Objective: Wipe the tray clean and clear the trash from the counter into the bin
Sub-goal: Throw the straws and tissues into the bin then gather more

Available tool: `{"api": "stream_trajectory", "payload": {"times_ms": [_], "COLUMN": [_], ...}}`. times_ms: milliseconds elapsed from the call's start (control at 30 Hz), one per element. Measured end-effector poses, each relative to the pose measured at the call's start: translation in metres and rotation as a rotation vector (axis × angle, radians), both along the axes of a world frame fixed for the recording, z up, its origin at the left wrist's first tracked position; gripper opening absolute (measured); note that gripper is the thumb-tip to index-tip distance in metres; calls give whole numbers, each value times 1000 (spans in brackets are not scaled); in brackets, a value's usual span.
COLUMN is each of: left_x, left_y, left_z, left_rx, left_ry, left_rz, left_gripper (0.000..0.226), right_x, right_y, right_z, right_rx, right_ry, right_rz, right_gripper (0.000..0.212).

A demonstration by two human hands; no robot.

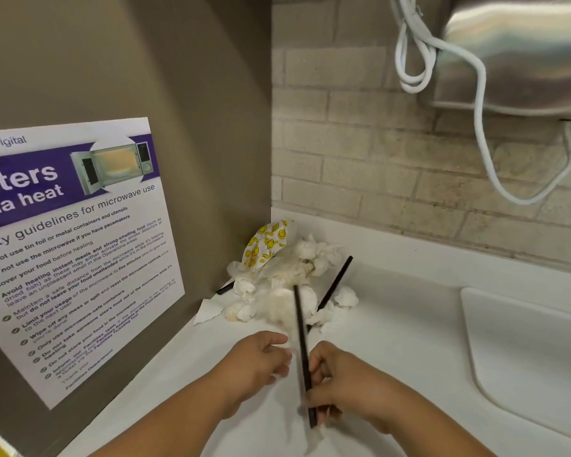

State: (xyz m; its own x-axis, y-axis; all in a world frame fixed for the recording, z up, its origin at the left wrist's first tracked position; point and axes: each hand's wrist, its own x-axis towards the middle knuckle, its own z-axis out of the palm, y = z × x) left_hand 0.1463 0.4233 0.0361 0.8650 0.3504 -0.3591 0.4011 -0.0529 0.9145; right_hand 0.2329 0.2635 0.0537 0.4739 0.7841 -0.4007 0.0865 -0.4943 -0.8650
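A heap of crumpled white tissues [287,285] lies in the back left corner of the white counter [393,324]. A smiley-print wrapper [266,242] sits on top of the heap. One black straw [335,283] leans out of the heap's right side, and another black piece [225,288] pokes out at its left. My right hand [346,380] grips a black straw [302,351] with a thin clear wrapper beside it. My left hand [256,367] is close on the straw's left, fingers curled with a bit of white paper at its fingertips. No tray or bin is in view.
A microwave safety poster [76,245] hangs on the grey panel at left. A sink basin [524,351] is set into the counter at right. Above it hangs a steel dispenser [521,51] with a looped white cable [475,103]. A torn paper scrap [208,311] lies by the heap.
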Motion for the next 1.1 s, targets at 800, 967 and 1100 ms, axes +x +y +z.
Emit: {"api": "stream_trajectory", "payload": {"times_ms": [800,967,1100], "left_x": [-25,-26,-36], "left_y": [-22,-23,-2], "left_z": [-26,-24,-24], "left_rx": [644,822,835], "left_ry": [-12,-2,-22], "left_rz": [-218,-186,-96], "left_gripper": [44,47,40], "right_x": [38,65,70], "right_y": [13,24,26], "right_z": [-12,-18,-32], "right_rx": [-52,-126,-122], "right_ry": [-323,-691,-862], "right_rz": [1,-114,-86], "right_gripper": [18,17,37]}}
